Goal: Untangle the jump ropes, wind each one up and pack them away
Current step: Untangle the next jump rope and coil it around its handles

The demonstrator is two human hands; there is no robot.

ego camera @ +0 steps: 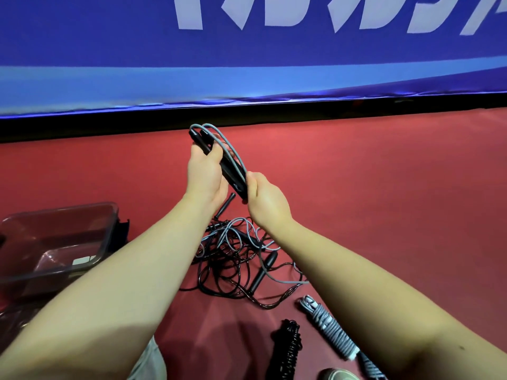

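Observation:
My left hand (204,171) grips two black handles (230,167) of a grey jump rope, held up side by side above the floor. Grey cord (229,145) loops over the handle tops and runs down to my right hand (264,200), which pinches it against the lower handle ends. Below my hands a tangle of black and grey ropes (236,259) lies on the red floor, with loose black handles in it. Two wound ropes lie near me: a black bundle (288,348) and a grey bundle (329,330).
A clear plastic bin (107,215) stands on the floor at my left. A blue banner barrier (247,64) runs across the far side. A shoe tip (338,374) shows at the bottom edge. Red floor (384,187) stretches to the right.

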